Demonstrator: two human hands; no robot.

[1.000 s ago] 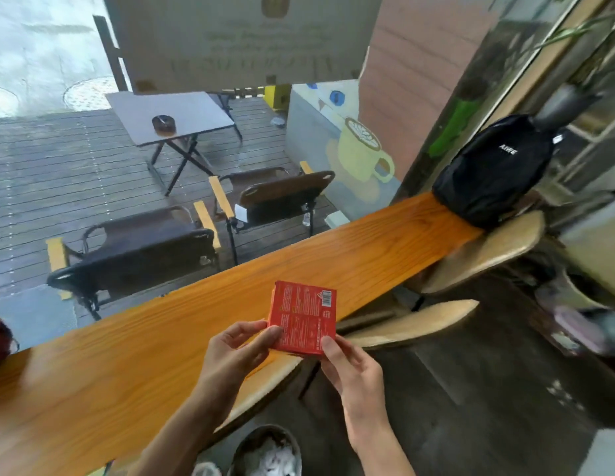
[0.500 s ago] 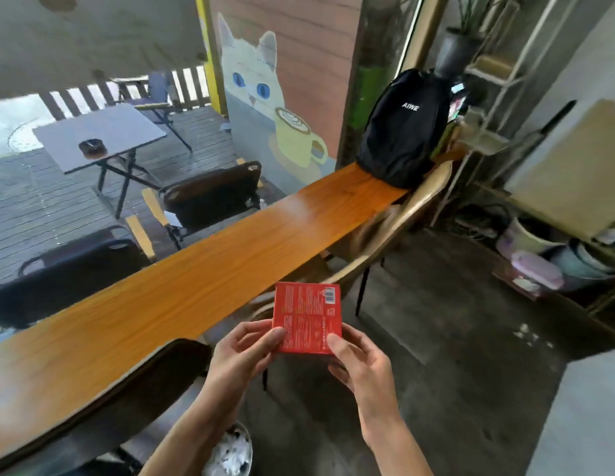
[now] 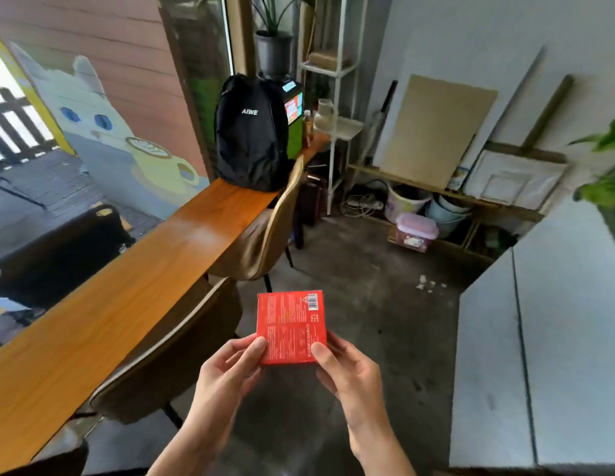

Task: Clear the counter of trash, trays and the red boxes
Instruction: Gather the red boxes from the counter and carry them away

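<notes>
While we stand off the wooden counter [image 3: 134,280], our left hand [image 3: 227,372] and right hand [image 3: 347,369] pinch the red box [image 3: 290,326] by its lower corners, thumbs on its printed face. It is upright over the floor, clear of the counter, where a black backpack [image 3: 251,132] sits at the far end.

Red box [image 3: 290,326], blk backpack [image 3: 249,139]

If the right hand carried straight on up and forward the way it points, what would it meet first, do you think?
Nothing close: past the right hand and its red box lies open floor, then probably the pink-lidded container, though depth is unclear.
</notes>
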